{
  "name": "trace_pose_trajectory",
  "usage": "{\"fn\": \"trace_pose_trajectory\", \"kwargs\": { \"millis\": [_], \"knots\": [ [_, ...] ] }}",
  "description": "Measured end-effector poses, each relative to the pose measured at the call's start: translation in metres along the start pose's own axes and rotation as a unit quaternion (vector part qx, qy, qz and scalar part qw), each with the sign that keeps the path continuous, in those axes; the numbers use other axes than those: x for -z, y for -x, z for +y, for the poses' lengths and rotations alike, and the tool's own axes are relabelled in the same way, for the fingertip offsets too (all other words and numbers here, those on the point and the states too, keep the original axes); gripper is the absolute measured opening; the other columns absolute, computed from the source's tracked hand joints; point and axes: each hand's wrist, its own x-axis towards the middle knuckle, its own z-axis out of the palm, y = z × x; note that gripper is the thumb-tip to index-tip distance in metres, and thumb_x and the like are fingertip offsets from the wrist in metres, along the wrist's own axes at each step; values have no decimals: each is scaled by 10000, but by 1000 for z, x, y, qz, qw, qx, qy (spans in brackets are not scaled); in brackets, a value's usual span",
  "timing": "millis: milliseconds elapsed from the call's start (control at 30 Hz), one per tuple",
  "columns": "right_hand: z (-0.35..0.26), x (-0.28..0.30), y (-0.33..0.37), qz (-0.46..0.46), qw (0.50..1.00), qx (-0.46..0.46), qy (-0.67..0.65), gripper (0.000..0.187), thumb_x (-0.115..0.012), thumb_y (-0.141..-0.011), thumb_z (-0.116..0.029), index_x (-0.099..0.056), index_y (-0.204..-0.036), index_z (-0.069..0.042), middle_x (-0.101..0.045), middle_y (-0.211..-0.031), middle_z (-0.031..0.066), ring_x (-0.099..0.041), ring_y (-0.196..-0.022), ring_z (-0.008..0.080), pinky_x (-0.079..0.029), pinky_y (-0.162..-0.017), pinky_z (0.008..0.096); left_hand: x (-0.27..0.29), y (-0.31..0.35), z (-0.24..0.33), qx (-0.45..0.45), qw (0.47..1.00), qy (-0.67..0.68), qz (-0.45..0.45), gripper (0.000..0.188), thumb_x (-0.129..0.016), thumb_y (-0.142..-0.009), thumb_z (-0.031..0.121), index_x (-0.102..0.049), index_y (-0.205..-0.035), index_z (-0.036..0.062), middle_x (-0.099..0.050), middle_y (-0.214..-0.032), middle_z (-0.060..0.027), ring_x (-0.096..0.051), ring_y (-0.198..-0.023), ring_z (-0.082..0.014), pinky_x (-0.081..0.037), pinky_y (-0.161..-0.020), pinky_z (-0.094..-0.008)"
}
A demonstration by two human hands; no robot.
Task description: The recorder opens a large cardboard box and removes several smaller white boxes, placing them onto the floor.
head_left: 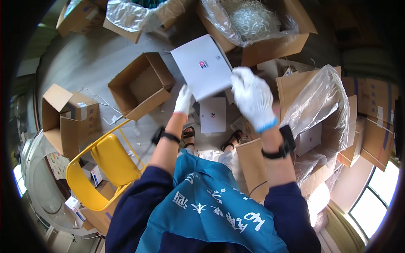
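Note:
A flat white box (200, 69) with a small red and dark mark is held up in front of me, tilted. My left hand (183, 101), in a white knit glove, grips its near left corner. At its right edge my right hand (252, 95), gloved in white with a blue cuff, is closed on the side, the fingertips partly hidden. Beneath it, a second white box (213, 120) with a similar mark lies near my feet. To the left stands an open brown carton (141, 84).
Cartons lined with clear plastic are at the far side; one carton (274, 52) holds pale shredded filler (255, 23). On the right, a plastic-lined carton (261, 162) contains a white box (309, 139). A yellow folding chair (114, 158) and another open carton (86, 111) stand left.

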Motion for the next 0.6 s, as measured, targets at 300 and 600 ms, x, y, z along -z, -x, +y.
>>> {"fn": "trace_pose_trajectory", "kwargs": {
  "millis": [300, 600],
  "knots": [
    [42, 87, 209, 187, 916, -270, -228, 210, -542, -986, -9, -648, -1167, 3, -672, -821, 62, -600, -646, 70, -490, -563, 206, -32, -163, -43, -76, 937, -307, 147, 623, -664, -837, 255, -437, -1379, 48, -571, -1356, -170, -480, -1321, -297, -319, -1135, -386],
    [246, 142, 291, 372, 675, -456, -445, 267, -652, -965, -153, -637, -1162, 25, -680, -865, 106, -638, -675, 139, -504, -556, 229, -85, -80, -14, -116, 734, -527, 413, 898, -715, -846, 514, -375, -1461, -46, -472, -1454, -259, -484, -1343, -342, -365, -1131, -359]
  ]
}}
